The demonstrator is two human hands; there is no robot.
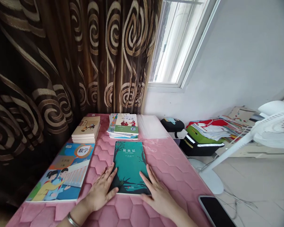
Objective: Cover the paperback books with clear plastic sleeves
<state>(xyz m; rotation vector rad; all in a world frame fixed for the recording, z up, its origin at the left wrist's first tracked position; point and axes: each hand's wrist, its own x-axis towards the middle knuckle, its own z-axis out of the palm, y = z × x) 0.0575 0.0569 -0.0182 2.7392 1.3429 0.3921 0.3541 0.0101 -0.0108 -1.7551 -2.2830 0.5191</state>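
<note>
A teal paperback book (pixel 130 164) with white Chinese characters lies flat on the pink quilted surface (pixel 125 209) in front of me. My left hand (pixel 103 187) rests along its left edge, fingers stretched out, thumb at the lower corner. On the opposite side, my right hand (pixel 156 192) lies with spread fingers over the book's lower right edge. Both hands touch the book without wrapping round it. To the left is a blue maths textbook (pixel 63 170) with cartoon children on its cover.
Behind the textbook stands a stack of tan books (pixel 86 127). Farther back are a pile of colourful books (pixel 125 124) and clear plastic sheets (pixel 152 126). A phone (pixel 216 211) lies at the right edge. A white fan (pixel 251 135) stands beyond it; a patterned curtain (pixel 113 56) hangs behind.
</note>
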